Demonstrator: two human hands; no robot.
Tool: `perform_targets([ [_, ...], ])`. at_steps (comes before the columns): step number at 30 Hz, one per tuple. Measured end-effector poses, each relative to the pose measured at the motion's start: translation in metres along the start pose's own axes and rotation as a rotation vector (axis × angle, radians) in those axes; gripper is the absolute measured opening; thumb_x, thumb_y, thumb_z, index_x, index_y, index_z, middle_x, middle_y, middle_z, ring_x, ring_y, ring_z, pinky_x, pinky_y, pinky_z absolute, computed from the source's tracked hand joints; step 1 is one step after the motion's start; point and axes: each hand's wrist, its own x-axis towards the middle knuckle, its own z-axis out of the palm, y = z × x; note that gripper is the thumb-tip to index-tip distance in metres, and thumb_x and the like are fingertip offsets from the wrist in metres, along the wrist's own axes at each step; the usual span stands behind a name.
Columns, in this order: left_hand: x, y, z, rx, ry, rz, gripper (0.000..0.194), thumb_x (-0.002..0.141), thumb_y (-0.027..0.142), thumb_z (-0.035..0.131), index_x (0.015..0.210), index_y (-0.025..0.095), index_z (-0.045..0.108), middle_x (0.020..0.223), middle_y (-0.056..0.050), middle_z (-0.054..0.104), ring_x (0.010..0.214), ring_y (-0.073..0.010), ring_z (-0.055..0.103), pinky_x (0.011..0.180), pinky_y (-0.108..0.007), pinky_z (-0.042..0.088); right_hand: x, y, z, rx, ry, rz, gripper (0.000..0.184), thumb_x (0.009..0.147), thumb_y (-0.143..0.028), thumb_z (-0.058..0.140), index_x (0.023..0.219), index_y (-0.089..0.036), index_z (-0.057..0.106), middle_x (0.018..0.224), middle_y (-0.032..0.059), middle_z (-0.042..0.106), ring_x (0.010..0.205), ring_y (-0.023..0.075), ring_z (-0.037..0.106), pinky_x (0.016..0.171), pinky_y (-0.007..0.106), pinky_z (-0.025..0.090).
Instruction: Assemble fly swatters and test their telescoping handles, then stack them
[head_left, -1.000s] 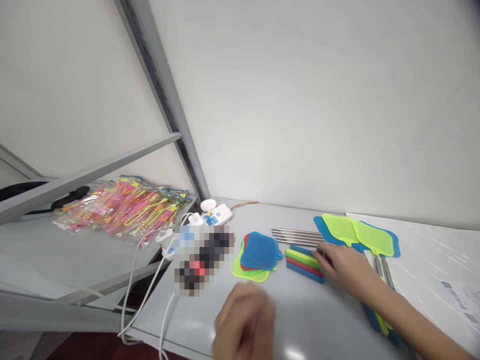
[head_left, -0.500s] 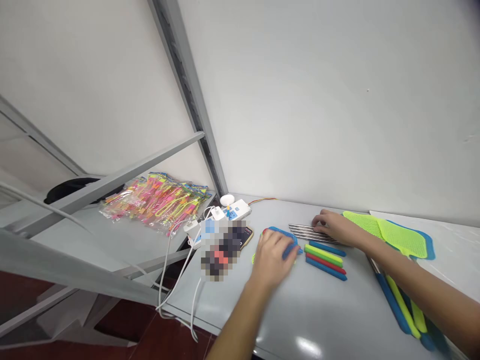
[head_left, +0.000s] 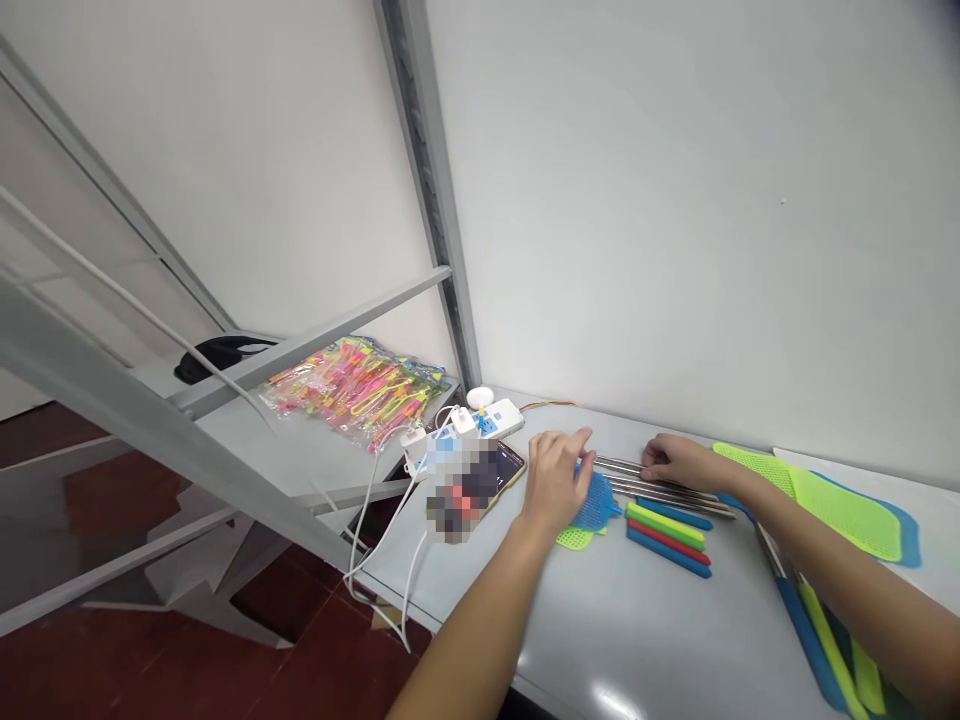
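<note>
My left hand [head_left: 556, 478] rests on a small stack of mesh swatter heads, its fingers loosely curled round the blue mesh head [head_left: 596, 501] on top; a green mesh head [head_left: 574, 538] peeks out beneath. My right hand [head_left: 670, 461] lies on a bundle of steel rods [head_left: 675, 490] near the wall, fingers pinched on them. Several coloured grip sleeves [head_left: 667, 528], blue, green and red, lie just in front of the rods.
Finished fly swatters [head_left: 840, 500] with green and blue heads lie at the right of the grey table [head_left: 652, 630]. A phone [head_left: 480, 480], a white power strip [head_left: 491, 418] and dangling cables [head_left: 375, 540] sit at the table's left end. Bagged colourful toys [head_left: 352, 385] lie on a lower shelf behind a metal frame [head_left: 427, 190].
The view swung left. My left hand rose from the near edge onto the mesh heads. My right hand left the grip sleeves and settled on the steel rods.
</note>
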Motion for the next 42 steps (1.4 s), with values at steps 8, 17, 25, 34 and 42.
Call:
perform_targets([
  [8,0.001,0.008,0.000,-0.024,-0.084,0.062,0.022,0.091,0.018,0.053,0.109,0.026,0.062,0.097,-0.004,0.065,0.100,-0.0208,0.054,0.097,-0.043,0.036,-0.027,-0.021,-0.008,0.020,0.363,0.069,0.016,0.090,-0.036,0.045,0.088,-0.022,0.051,0.080,0.0055,0.065,0.071,0.0204,0.058,0.064,0.031,0.041],
  [17,-0.001,0.015,0.004,-0.075,-0.186,0.098,0.027,0.091,0.029,0.058,0.118,0.026,0.059,0.103,-0.004,0.066,0.101,-0.0206,0.056,0.100,-0.043,0.036,-0.094,-0.054,0.011,0.087,0.491,0.142,0.022,0.095,-0.043,0.036,0.095,-0.024,0.046,0.070,0.0014,0.059,0.060,0.0195,0.056,0.057,0.030,0.038],
  [25,0.001,0.012,0.002,-0.046,-0.199,0.079,0.014,0.092,0.024,0.055,0.098,0.025,0.067,0.114,-0.006,0.064,0.109,-0.0225,0.054,0.101,-0.045,0.033,-0.121,-0.046,0.024,0.037,0.534,0.171,0.029,0.095,-0.044,0.039,0.077,-0.023,0.049,0.068,0.0005,0.060,0.060,0.0174,0.054,0.055,0.028,0.033],
  [34,0.005,0.011,0.001,-0.049,-0.216,0.071,0.012,0.091,0.023,0.057,0.095,0.026,0.068,0.107,-0.004,0.068,0.111,-0.0236,0.052,0.104,-0.047,0.030,-0.130,-0.045,0.032,-0.140,0.333,0.137,0.013,0.086,-0.030,0.050,0.090,-0.024,0.061,0.074,0.0021,0.069,0.070,0.0228,0.064,0.058,0.029,0.035],
  [42,0.004,0.015,0.000,-0.094,-0.231,0.053,0.024,0.091,0.021,0.055,0.115,0.022,0.058,0.077,0.003,0.066,0.084,-0.0160,0.059,0.109,-0.047,0.024,-0.126,-0.058,0.044,-0.315,0.105,0.093,0.028,0.086,-0.025,0.050,0.108,-0.024,0.067,0.095,0.0078,0.075,0.086,0.0291,0.069,0.063,0.032,0.039],
])
